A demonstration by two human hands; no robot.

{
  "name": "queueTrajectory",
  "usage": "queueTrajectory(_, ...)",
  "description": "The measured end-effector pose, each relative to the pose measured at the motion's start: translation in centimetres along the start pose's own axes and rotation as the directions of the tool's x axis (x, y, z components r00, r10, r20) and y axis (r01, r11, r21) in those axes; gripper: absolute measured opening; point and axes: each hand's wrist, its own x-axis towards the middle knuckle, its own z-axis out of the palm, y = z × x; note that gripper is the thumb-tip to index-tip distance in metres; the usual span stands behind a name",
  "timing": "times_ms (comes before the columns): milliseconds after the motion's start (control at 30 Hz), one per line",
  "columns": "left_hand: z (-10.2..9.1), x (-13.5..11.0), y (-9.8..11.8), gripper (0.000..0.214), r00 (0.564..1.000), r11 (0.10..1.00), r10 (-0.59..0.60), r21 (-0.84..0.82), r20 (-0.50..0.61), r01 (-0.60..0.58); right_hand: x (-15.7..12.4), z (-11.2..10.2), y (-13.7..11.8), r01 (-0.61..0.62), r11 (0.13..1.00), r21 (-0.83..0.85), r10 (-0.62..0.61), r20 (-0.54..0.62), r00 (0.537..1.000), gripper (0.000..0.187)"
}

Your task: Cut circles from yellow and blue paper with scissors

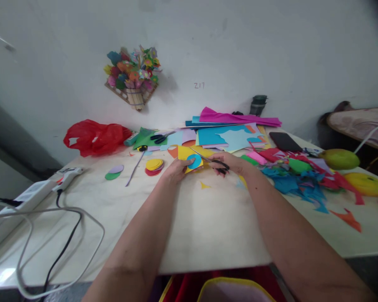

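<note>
My left hand (176, 169) pinches a yellow piece of paper (185, 154) with a blue paper circle (194, 161) lying against it, held just above the table. My right hand (232, 163) is closed round the black handles of a pair of scissors (211, 160), whose blades point left into the yellow paper. A small yellow offcut (204, 185) lies on the pale table (207, 222) just below my hands. A stack of cut paper circles (154, 166), yellow on top, sits left of my left hand.
Coloured paper sheets (229, 136) pile up at the back, with a second pair of scissors (160, 137) and a phone (285, 141). Paper scraps (298, 178) spread at right beside mangoes (340, 159). A red plastic bag (94, 136), power strip (37, 191) and cables (63, 247) occupy the left.
</note>
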Motion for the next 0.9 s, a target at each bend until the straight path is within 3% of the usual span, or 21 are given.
queueTrajectory(533, -0.2, 0.2, -0.2, 0.024, 0.999, 1.0, 0.025, -0.009, 0.032, -0.024, -0.3, 0.5, -0.9, -0.016, 1.0, 0.005, 0.016, -0.017, 1.0, 0.014)
queueTrajectory(900, 0.5, -0.6, 0.5, 0.019, 0.997, 0.998, -0.06, -0.009, -0.048, 0.06, 0.5, 0.3, 0.1, -0.029, 0.999, 0.027, 0.03, -0.049, 0.998, 0.017)
